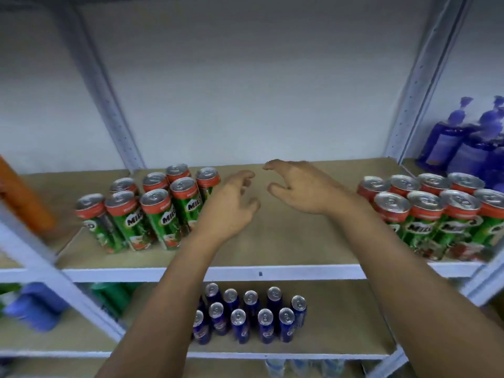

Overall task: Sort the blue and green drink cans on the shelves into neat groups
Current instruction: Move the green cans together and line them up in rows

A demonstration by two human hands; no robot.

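Both hands empty over bare middle of tan board upper shelf (286,241). Left hand (231,203) fingers loosely curled, spread, gripping nothing; right hand (297,186) the same, thumb and forefinger apart. Fingertips of the two near each other, not touching. Just left of left fingers: cluster of green-and-red slim aluminium drink cans (152,208), upright, nearest can beside the knuckles. Well right of right fingers: second group of green-and-red cans (436,211), two rows. Below forearms, lower shelf: blue slim cans (251,315), upright, rows. Far right: purple bottles (469,137).

head view, looking down, close to shelves (272,272)
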